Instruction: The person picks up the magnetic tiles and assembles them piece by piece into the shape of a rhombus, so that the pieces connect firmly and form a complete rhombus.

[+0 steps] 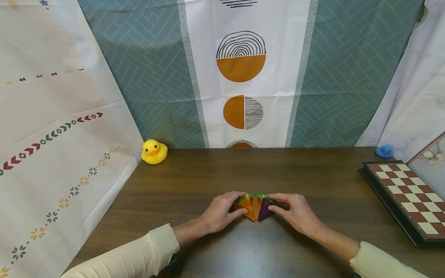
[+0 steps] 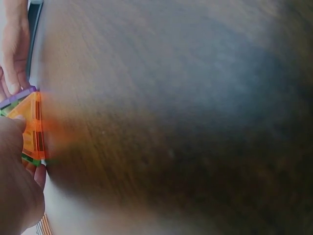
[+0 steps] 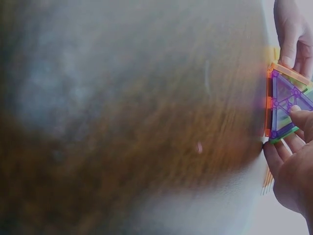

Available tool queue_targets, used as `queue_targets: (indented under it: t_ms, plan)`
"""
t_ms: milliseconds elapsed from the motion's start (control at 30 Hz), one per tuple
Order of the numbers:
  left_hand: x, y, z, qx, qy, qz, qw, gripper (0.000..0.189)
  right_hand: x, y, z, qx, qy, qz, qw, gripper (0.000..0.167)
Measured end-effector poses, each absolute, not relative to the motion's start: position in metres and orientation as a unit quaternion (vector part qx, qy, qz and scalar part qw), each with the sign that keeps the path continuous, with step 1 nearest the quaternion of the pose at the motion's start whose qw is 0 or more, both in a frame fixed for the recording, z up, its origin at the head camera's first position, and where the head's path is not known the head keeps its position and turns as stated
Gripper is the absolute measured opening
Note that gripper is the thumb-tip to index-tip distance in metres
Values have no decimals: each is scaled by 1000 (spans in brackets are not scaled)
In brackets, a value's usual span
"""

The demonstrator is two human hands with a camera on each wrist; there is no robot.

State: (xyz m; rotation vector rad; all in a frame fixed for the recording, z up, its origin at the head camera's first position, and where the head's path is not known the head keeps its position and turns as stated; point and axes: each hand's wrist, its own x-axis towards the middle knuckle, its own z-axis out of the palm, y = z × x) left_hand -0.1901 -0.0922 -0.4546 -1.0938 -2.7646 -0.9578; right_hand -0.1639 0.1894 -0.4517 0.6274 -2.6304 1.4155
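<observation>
A small structure of translucent triangular magnetic tiles stands at the middle of the table, between both hands. My left hand (image 1: 220, 212) grips its left side, thumb on an orange tile (image 1: 245, 205) and fingers behind. On the other side my right hand (image 1: 296, 212) pinches a purple tile (image 1: 265, 209), thumb in front. Green tile edges (image 1: 257, 195) run along the back of the structure. In the right wrist view the purple tile (image 3: 286, 104) shows a triangular frame, and the right fingers curl around behind it. The left wrist view shows the orange tile (image 2: 32, 125) beside the left thumb.
A brown wooden table (image 1: 194, 173) carries everything. A yellow rubber duck (image 1: 154, 152) sits at the back left, a small blue duck (image 1: 384, 151) at the back right. A checkered game board (image 1: 410, 193) lies at the right edge. Patterned cloths hang behind and at the sides.
</observation>
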Motion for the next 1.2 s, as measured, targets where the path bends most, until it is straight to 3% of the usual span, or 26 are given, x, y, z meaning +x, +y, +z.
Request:
queue_targets:
  t_ms: [1200]
  plan:
    - [-189,-91,-454,-353,-886,-300,14,45,-168,183,-444,210,-866,451,40,28]
